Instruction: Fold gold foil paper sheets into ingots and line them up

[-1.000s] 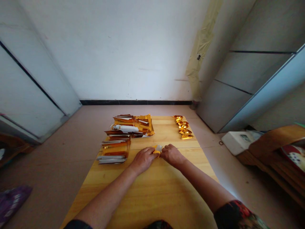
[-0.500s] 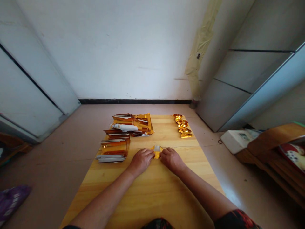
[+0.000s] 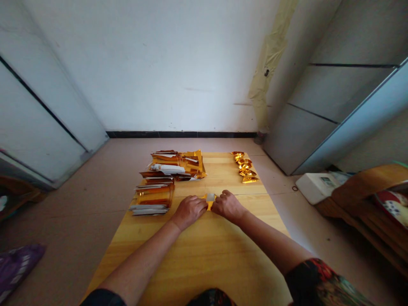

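Observation:
A small piece of gold foil paper [image 3: 210, 199] with a white inner face lies on the wooden table [image 3: 204, 255], pinched between both hands. My left hand [image 3: 188, 210] grips its left side with fingers curled. My right hand [image 3: 227, 205] grips its right side, fingers also closed. Most of the paper is hidden behind the fingers.
Stacks of gold foil sheets [image 3: 165, 178] lie at the table's far left. A short row of folded gold paper pieces [image 3: 245, 167] sits at the far right. A white box [image 3: 315, 187] and wooden furniture [image 3: 369, 195] stand on the floor to the right.
Both hands stay pinched on the gold paper; they dropped to the table half a second ago and have shifted slightly. The paper's shape between the fingers looks narrower.

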{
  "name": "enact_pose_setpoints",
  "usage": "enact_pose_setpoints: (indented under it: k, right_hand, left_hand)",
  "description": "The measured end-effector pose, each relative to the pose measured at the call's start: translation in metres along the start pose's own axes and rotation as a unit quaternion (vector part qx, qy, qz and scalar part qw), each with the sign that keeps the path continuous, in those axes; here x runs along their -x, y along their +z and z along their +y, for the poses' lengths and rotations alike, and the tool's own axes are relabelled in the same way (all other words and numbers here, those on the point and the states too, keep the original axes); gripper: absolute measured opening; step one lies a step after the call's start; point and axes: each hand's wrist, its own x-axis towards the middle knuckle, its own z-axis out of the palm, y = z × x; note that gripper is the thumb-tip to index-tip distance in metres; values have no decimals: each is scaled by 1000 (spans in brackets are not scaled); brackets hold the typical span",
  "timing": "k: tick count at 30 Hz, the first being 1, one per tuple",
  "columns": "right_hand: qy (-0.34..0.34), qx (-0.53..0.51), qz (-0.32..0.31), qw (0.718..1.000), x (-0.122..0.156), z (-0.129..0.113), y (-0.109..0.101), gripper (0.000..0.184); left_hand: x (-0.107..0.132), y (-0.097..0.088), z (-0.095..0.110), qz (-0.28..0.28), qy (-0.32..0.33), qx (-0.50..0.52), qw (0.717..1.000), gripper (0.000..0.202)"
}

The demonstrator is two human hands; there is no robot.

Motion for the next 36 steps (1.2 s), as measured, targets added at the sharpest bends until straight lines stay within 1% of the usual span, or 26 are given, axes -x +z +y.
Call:
enact_pose_setpoints:
  k: [5,10,13,18,21,24,28,31,34,36]
  right_hand:
    - [-36,18,26,999,5,-1,8,24]
    - [-39,23,67,997,9,-5,18,23]
    - [-36,28,90,995,10,-6,23,21]
    - [-28,29,109,993,13,-8,27,20]
    - [-18,23,112,993,14,-9,28,19]
    - [-10,21,115,993,13,-10,26,19]
    - [10,8,140,990,14,-10,26,20]
    - [45,-31,164,985,16,-5,29,19]
    - [86,-98,184,974,19,2,35,12]
    - [106,-137,191,966,20,4,39,12]
  left_hand:
    - [0,-1,1,3,12,-18,1000,17]
    - [0,-4,1,3,10,-11,1000,18]
    - [0,-5,2,-5,7,-1,1000,15]
    - [-1,-4,1,6,-12,31,999,11]
    - [-1,-1,1,15,-17,37,999,11]
    - [-1,1,1,29,-20,22,999,18]
    - [0,4,2,42,-40,8,998,19]
    - [-1,3,2,54,-54,24,997,17]
    - [-2,3,2,65,-67,41,995,18]
    - [-1,4,1,76,-82,45,993,18]
